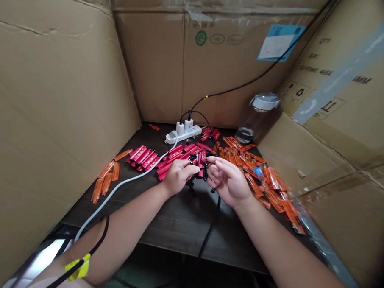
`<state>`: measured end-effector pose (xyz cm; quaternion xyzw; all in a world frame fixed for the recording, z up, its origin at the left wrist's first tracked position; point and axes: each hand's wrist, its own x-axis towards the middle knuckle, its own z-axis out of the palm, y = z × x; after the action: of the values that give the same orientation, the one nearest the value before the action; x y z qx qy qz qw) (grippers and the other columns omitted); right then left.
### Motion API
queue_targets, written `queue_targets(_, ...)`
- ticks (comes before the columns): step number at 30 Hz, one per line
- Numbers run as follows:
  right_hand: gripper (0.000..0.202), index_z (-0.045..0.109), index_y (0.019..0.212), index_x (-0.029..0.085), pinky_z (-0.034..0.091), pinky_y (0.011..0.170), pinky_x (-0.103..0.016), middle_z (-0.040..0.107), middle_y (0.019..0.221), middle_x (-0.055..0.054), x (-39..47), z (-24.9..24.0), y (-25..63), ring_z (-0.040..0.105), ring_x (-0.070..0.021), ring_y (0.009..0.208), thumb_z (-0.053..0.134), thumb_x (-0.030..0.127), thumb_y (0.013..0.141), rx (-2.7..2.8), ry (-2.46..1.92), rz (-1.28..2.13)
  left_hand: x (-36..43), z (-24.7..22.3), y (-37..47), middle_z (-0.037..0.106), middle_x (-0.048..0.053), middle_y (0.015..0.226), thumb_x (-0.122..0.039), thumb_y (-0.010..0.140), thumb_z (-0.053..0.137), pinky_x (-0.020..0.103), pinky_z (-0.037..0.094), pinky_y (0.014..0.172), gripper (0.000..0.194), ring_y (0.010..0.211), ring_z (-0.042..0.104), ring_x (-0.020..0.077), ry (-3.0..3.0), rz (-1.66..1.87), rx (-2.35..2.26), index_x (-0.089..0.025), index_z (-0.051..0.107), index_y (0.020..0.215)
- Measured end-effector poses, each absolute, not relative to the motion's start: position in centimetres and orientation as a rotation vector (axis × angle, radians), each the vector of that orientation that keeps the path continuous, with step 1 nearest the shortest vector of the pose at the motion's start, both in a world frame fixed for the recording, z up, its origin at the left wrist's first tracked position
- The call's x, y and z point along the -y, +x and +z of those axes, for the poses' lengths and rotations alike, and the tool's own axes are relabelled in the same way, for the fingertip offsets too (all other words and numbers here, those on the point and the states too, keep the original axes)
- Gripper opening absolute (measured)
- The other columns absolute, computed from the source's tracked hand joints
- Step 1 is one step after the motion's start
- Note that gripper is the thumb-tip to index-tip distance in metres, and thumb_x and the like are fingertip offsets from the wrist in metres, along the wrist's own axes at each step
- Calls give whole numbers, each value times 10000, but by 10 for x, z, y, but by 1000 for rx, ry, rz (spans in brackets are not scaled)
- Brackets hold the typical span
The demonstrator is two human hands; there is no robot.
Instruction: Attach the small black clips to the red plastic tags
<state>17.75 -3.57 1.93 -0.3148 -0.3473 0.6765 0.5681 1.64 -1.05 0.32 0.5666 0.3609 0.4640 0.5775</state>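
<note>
My left hand (178, 175) is closed in a pinch over the middle of the dark table, thumb pressed against the bent fingers. Whatever sits in the pinch is too small to name. Close on the right, my right hand (228, 181) has its fingers curled inward and the index finger pointing toward the left hand; its grip is partly hidden. Small black parts (205, 171) show in the gap between both hands. Just beyond lies a heap of red, flat stick-like pieces with black ends (175, 155), with a neater red group (143, 157) to its left.
Orange translucent pieces (232, 156) spread along the right, and a few orange ones (106, 183) lie left. A white power strip (192, 132) with plugs, a clear bottle (250, 121) and a pale cable (123, 182) share the table (175, 224). Cardboard walls (157, 62) enclose it.
</note>
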Motion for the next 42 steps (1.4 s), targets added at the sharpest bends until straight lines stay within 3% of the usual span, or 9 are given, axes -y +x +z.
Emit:
queue_targets(10, 232, 640, 759, 152, 294, 378, -196, 391, 482, 79, 16, 6, 188, 315, -56, 411, 709, 354, 672, 936, -1083, 1241, 14, 12, 18, 259, -85, 399, -298, 685, 618, 195, 94, 336, 351, 320, 185, 20, 1081, 1050, -734, -186, 356, 481)
queue_targets(16, 296, 665, 823, 144, 344, 449, -232, 530, 559, 28, 15, -2, 192, 426, -92, 464, 635, 429, 748, 1337, -1274, 897, 13, 15, 15, 267, -90, 405, -434, 755, 622, 177, 102, 325, 400, 321, 179, 20, 1036, 1004, -675, -173, 425, 525)
queue_targets(24, 297, 690, 843, 130, 431, 606, -269, 666, 726, -53, 15, 7, 204, 565, -155, 650, 531, 381, 834, 1700, -1459, 579, 11, 19, 12, 267, -87, 403, -422, 766, 611, 175, 105, 335, 398, 330, 189, 23, 1011, 959, -623, -176, 414, 522)
queue_targets(31, 294, 730, 939, 162, 386, 518, -226, 638, 657, 3, 10, 11, 239, 518, -117, 554, 655, 363, 739, 2310, -1417, 1058, 9, 19, 9, 284, -76, 410, -413, 786, 579, 186, 111, 350, 383, 346, 196, 31, 1023, 912, -613, -179, 410, 535)
queue_targets(34, 281, 733, 950, 185, 396, 531, -230, 664, 688, 0, 7, 11, 247, 540, -123, 566, 664, 347, 731, 2349, -1481, 1014, 8, 20, 7, 321, -57, 462, -435, 772, 564, 187, 130, 359, 396, 376, 254, 40, 996, 861, -567, -178, 384, 530)
queue_targets(38, 213, 715, 754, 179, 390, 544, -242, 647, 642, -9, 7, 19, 256, 542, -133, 574, 619, 368, 772, 2309, -1567, 843, 6, 20, 6, 326, -47, 528, -449, 770, 543, 186, 114, 362, 384, 403, 288, 43, 957, 847, -522, -176, 384, 552)
queue_targets(42, 179, 656, 643, 179, 352, 486, -232, 600, 576, -1, 11, 31, 270, 504, -124, 529, 678, 344, 710, 2395, -1622, 1058, 4, 20, 7, 307, -59, 516, -499, 800, 521, 185, 76, 351, 388, 376, 235, 41, 939, 839, -510, -189, 398, 604)
